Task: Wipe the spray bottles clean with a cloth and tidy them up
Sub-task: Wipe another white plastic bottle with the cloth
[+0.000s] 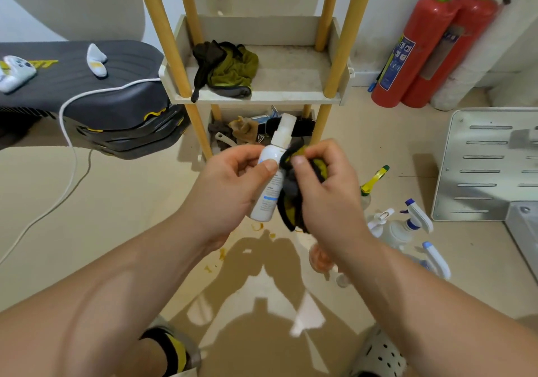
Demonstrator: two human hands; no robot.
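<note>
The step in hand looks to be the wiping of a single bottle. The left hand [233, 184] holds the white spray bottle [272, 191] upright in the air in front of the shelf unit [256, 97], its grip curled round the body with the thumb laid across the front. The right hand [326, 190] pinches a dark and yellow cloth [291, 202], bunched against the bottle's right side. To do this well, I judge the left grip should be firm yet free enough to turn the bottle, so the cloth can pass over the whole body, then the shoulder and the cap. A flatter fold of cloth would cover more than this bunch, and the fingers are best kept off the spray head so nothing squirts. As to containers, the upper tray of the shelf unit holds a crumpled dark and olive rag [230, 68]. The lower tray [250, 112] is crowded with small clutter [244, 130] that is hard to tell apart. Several trigger bottles [413, 216] are on the floor to the right, well apart from the shelf; what they contain I cannot tell.
</note>
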